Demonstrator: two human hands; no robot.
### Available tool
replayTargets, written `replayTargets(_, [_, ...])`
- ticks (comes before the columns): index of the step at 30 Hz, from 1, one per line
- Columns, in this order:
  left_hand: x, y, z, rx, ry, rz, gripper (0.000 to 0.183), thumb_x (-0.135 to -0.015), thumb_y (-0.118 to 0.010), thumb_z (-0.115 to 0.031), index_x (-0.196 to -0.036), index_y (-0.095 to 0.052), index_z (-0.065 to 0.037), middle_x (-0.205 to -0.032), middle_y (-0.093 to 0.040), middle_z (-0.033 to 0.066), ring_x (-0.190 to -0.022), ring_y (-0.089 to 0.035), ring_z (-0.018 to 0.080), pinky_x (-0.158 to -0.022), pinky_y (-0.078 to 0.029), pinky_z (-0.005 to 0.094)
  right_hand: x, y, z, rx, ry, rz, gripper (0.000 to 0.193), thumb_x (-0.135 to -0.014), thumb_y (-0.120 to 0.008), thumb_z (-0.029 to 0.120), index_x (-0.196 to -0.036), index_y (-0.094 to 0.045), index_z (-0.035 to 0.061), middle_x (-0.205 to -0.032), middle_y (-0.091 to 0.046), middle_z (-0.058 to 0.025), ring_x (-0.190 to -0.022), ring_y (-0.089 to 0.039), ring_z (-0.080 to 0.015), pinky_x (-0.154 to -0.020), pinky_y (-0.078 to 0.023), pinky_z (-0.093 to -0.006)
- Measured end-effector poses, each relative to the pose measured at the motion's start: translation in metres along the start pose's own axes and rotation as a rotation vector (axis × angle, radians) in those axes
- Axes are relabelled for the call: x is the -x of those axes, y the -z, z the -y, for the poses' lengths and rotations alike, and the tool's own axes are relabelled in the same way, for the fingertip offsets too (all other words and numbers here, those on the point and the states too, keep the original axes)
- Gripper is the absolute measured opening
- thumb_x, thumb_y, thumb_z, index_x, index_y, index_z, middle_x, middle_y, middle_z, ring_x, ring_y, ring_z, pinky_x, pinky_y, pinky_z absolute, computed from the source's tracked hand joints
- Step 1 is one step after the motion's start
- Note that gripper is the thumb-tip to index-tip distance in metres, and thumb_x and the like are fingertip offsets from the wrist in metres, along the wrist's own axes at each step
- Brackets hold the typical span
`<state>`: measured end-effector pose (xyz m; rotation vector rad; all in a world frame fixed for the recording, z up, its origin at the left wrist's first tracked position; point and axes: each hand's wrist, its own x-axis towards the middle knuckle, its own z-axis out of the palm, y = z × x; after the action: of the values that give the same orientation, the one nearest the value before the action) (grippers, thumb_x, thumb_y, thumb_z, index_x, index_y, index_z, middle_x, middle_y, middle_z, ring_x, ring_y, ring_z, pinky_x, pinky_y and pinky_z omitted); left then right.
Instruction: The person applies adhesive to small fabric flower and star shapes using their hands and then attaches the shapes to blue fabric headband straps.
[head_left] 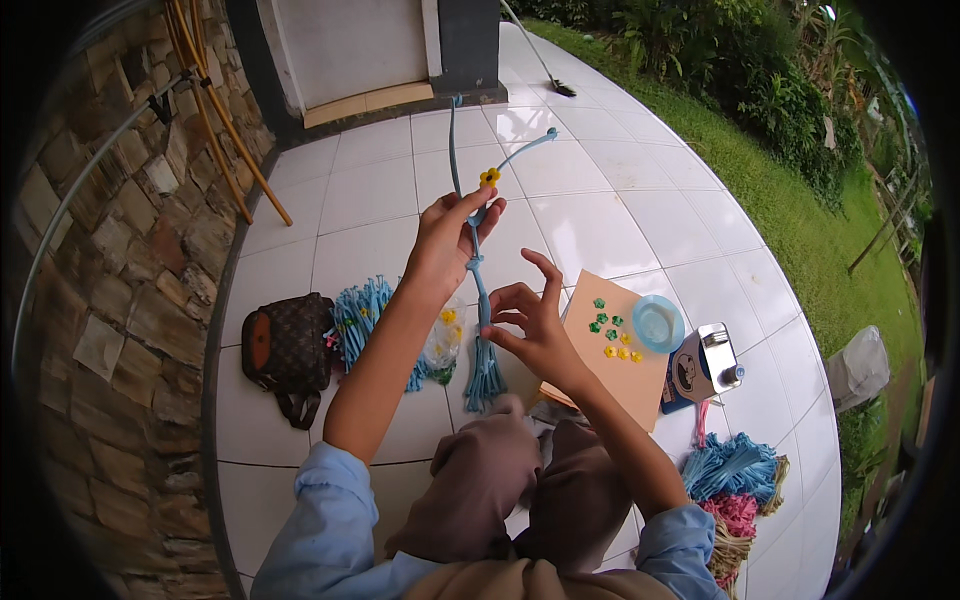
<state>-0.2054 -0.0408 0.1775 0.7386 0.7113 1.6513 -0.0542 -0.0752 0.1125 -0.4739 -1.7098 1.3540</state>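
Note:
In front of me, my left hand (452,235) is raised and closed on a light blue knotted cord. A yellow flower bead (489,177) with a dark centre sits at its fingertips, and two loose cord ends stick up above. Below that hand, the blue cord tassel (484,372) hangs from a knot and fans into many strands. My right hand (532,325) has its thumb and some fingers at the upper part of the tassel, with one finger raised away. Its exact hold is partly hidden by the fingers.
Green and yellow flower beads (612,330) and a blue dish (658,323) lie on a brown board (640,385). Beside it stands a tin (718,355). Cord bundles (735,468) lie right; finished blue tassels (368,310), a bead bag (445,340) and a brown backpack (287,348) lie left.

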Motion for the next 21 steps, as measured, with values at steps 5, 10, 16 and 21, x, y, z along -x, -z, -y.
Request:
replayTargets(5, [0.006, 0.026, -0.002, -0.376, 0.132, 0.045, 0.035, -0.085, -0.062, -0.026, -0.101, -0.048, 0.002, -0.099, -0.054, 0.0112, -0.082, -0.062, 0.0237, -0.078, -0.052, 0.0321, -0.001, -0.006, 0.026, -0.071, -0.050, -0.156, 0.076, -0.076, -0.059, -0.009, -0.131, -0.011, 0.0105, -0.093, -0.055, -0.0114, -0.086, -0.057, -0.0155, -0.078, -0.051, -0.0298])
replayTargets(10, [0.053, 0.037, 0.017, -1.389, -0.871, 0.313, 0.049, -0.077, -0.061, -0.005, -0.118, -0.036, -0.007, -0.128, -0.033, 0.0181, -0.121, -0.036, 0.0358, -0.101, -0.033, 0.0459, -0.008, 0.018, 0.047, -0.404, -0.263, -0.237, 0.076, -0.079, -0.062, -0.001, -0.132, -0.007, 0.0066, -0.096, -0.056, -0.0153, -0.088, -0.059, -0.0203, -0.080, -0.052, -0.0345])
replayTargets(16, [0.065, 0.031, 0.033, -1.068, -0.620, 0.690, 0.043, -0.072, -0.062, -0.002, -0.110, -0.043, -0.006, -0.107, -0.050, 0.0114, -0.100, -0.050, 0.0311, -0.086, -0.040, 0.0387, 0.014, 0.016, 0.052, -0.495, -0.422, -0.229, 0.075, -0.080, -0.062, 0.001, -0.133, -0.009, 0.0031, -0.097, -0.058, -0.0164, -0.090, -0.059, -0.0214, -0.082, -0.051, -0.0350])
replayTargets(21, [0.075, -0.004, 0.036, -1.238, -0.741, 0.462, 0.015, -0.078, -0.055, -0.010, -0.086, -0.045, -0.003, -0.059, -0.049, 0.0100, -0.049, -0.052, 0.0270, -0.047, -0.041, 0.0352, 0.046, 0.031, 0.061, 0.084, -0.055, -0.366, 0.075, -0.079, -0.064, 0.002, -0.132, -0.011, 0.0067, -0.109, -0.055, -0.0189, -0.102, -0.056, -0.0249, -0.088, -0.048, -0.0382])
